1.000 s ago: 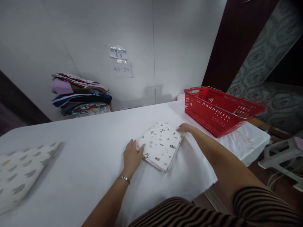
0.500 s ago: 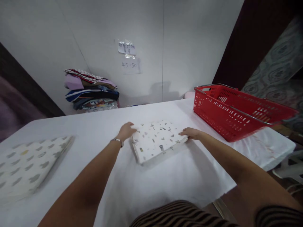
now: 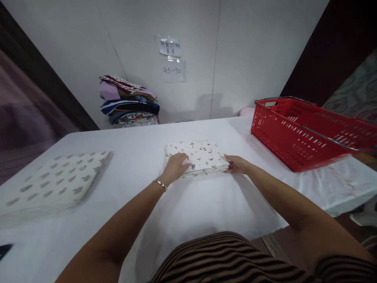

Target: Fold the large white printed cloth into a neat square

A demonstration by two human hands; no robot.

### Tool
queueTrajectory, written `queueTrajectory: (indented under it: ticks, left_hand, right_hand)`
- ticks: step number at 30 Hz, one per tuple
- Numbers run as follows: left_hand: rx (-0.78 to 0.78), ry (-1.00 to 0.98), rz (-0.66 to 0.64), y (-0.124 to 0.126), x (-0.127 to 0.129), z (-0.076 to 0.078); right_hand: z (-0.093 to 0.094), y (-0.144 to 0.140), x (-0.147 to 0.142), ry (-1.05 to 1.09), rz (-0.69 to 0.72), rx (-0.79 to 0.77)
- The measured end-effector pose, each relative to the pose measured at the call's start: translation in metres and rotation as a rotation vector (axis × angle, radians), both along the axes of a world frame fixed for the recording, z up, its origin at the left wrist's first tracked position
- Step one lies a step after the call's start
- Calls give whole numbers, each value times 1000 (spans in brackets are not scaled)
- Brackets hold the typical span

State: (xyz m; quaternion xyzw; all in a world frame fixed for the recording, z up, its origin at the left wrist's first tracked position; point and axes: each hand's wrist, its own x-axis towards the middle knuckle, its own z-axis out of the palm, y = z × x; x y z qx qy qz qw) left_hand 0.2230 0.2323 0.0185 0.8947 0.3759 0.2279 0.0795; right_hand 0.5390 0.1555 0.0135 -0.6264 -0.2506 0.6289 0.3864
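White cloth covers our counter (image 3: pixel 118 133) below a wall with two paper notes (image 3: pixel 172 59). One red basket (image 3: pixel 306 129) sits right, one patterned pad (image 3: pixel 55 181) left. Our left hand (image 3: pixel 176 168) rests flat on one folded cloth (image 3: pixel 203 155) at centre; our right hand (image 3: pixel 238 164) grips its right edge.

Two bare hands, left (image 3: pixel 176 168) and right (image 3: pixel 237 164). Two folded printed cloths: one white with small dark motifs (image 3: pixel 203 156), one cream with grey-green shapes (image 3: pixel 55 181). One red plastic basket (image 3: pixel 306 133). One stack of mixed folded fabrics (image 3: pixel 129 103). Two paper notes taped on the wall (image 3: pixel 171 59). One white-covered table (image 3: pixel 141 141).
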Motion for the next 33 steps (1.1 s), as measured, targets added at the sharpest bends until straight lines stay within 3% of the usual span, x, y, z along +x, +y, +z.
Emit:
queueTrajectory:
  ticks: [3,6,14,20,26,30,33]
  left_hand:
    - [-36,38,-91,-32,5,-8]
    - [-58,47,-93,-45,7,-15]
    - [-23,22,-15,-50,4,-20]
    - [5,55,-14,-53,-3,-23]
    - [-1,43,171,-59,-29,-14]
    - [-48,-36,332,-63,-48,-18]
    - [-158,-96,374,-64,-53,-23]
  right_hand:
    - [0,-15,-1,-52,-24,91]
    - [0,-24,-4,-250,-44,112]
    - [5,-16,-10,-413,-55,76]
    - [6,-16,-8,-431,24,-31]
    - [7,-17,-5,-467,113,-97]
    - [6,-14,-6,-503,119,-115]
    - [6,-12,-8,-522,105,-81]
